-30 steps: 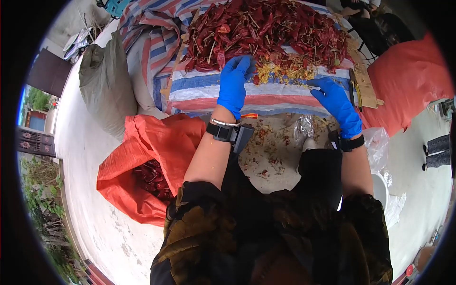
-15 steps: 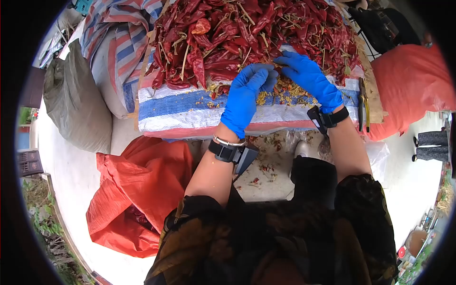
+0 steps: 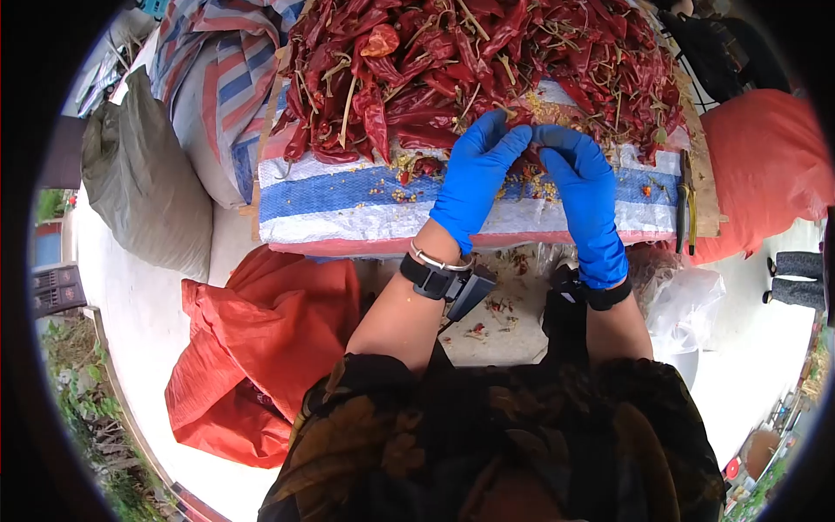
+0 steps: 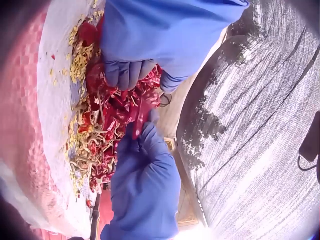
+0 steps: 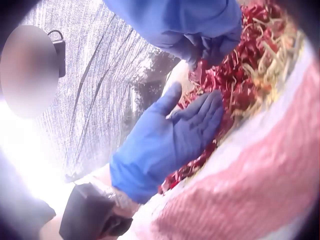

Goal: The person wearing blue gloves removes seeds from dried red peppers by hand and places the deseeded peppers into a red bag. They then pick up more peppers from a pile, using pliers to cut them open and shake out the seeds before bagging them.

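A heap of dried red chili peppers point(image 3: 417, 78), many with stems, covers the far part of a striped woven sheet point(image 3: 348, 209). My blue-gloved right hand point(image 3: 578, 187) pinches a red dried chili pepper point(image 4: 142, 117) between thumb and fingers; its tip also shows under that hand in the right wrist view. Close on its left is my gloved left hand point(image 3: 474, 178), above the near edge of the heap. In the right wrist view the left palm is bare, thumb apart and fingers only slightly bent. Yellow seeds point(image 3: 402, 163) lie scattered before the hands.
A red woven sack point(image 3: 270, 322) stands on the floor at the left, near a grey-green sack point(image 3: 143, 178). Another full red sack point(image 3: 761, 170) is at the right. A yellow-and-black handled tool point(image 3: 690, 209) lies at the sheet's right edge; clear plastic point(image 3: 687, 300) hangs below.
My hands were well apart one second ago, then came together at the heap's near edge. Since then the right hand has turned and drawn back slightly, its fingers now bent around a pepper.
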The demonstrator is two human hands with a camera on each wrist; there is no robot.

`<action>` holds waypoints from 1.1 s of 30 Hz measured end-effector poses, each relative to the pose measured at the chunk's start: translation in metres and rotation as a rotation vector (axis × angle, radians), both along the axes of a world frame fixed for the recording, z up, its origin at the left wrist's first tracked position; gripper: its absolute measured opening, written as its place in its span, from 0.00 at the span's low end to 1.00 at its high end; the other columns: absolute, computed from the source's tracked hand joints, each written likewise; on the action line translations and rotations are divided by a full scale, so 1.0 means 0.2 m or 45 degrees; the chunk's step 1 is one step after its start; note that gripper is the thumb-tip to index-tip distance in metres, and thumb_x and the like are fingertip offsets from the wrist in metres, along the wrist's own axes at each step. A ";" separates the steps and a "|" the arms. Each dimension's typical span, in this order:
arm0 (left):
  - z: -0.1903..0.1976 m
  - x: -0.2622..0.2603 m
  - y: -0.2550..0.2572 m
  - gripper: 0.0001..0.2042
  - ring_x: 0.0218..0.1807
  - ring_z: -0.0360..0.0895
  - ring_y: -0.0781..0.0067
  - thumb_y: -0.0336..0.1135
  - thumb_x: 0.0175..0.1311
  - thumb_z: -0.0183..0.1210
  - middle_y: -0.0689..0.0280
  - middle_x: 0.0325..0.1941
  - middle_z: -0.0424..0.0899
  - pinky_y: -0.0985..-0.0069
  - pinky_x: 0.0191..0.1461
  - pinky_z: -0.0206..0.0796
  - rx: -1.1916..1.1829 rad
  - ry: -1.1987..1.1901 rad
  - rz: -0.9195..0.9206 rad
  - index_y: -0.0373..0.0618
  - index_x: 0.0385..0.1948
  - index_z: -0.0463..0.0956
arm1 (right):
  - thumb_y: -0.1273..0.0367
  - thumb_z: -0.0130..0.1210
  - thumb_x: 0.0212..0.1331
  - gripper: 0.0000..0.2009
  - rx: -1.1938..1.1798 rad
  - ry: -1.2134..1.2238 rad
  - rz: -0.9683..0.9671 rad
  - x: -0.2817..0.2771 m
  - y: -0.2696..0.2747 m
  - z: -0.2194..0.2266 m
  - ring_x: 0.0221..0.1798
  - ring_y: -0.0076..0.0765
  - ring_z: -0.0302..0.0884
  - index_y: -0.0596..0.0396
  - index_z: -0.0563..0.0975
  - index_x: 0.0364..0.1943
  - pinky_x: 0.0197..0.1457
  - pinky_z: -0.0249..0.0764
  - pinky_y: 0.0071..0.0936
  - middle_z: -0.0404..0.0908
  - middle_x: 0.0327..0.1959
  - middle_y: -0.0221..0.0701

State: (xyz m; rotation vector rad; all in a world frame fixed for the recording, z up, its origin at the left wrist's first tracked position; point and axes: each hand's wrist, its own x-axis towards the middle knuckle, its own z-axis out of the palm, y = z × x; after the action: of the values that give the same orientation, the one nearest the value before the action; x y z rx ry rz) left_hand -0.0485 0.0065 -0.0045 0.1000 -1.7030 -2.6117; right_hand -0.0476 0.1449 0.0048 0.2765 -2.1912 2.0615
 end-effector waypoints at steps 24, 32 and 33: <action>-0.09 -0.04 0.10 0.14 0.35 0.75 0.78 0.25 0.56 0.58 0.64 0.36 0.79 0.80 0.40 0.69 -0.810 0.615 -0.031 0.39 0.45 0.71 | 0.74 0.55 0.53 0.06 -0.593 -0.425 0.123 -0.13 0.14 0.03 0.33 0.20 0.71 0.60 0.77 0.34 0.37 0.67 0.17 0.78 0.29 0.27; -0.09 -0.02 0.10 0.11 0.33 0.73 0.81 0.25 0.58 0.55 0.67 0.31 0.78 0.83 0.38 0.67 -0.591 0.508 -0.052 0.39 0.43 0.72 | 0.74 0.52 0.55 0.06 -0.877 -0.672 0.554 -0.17 0.20 -0.04 0.31 0.18 0.70 0.60 0.77 0.34 0.35 0.64 0.13 0.78 0.30 0.28; -0.09 -0.02 0.10 0.10 0.32 0.73 0.81 0.26 0.59 0.54 0.67 0.30 0.78 0.83 0.37 0.66 -0.549 0.484 -0.071 0.39 0.42 0.72 | 0.74 0.52 0.55 0.06 -0.788 -0.565 0.424 -0.15 0.16 -0.05 0.31 0.18 0.70 0.60 0.77 0.35 0.34 0.64 0.12 0.77 0.29 0.27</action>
State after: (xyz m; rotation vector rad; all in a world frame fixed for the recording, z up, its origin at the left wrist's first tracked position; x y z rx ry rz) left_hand -0.0519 0.0267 -0.0215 -0.4258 -2.0735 -2.0520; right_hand -0.0779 0.1773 -0.0044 0.1280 -1.6285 3.1075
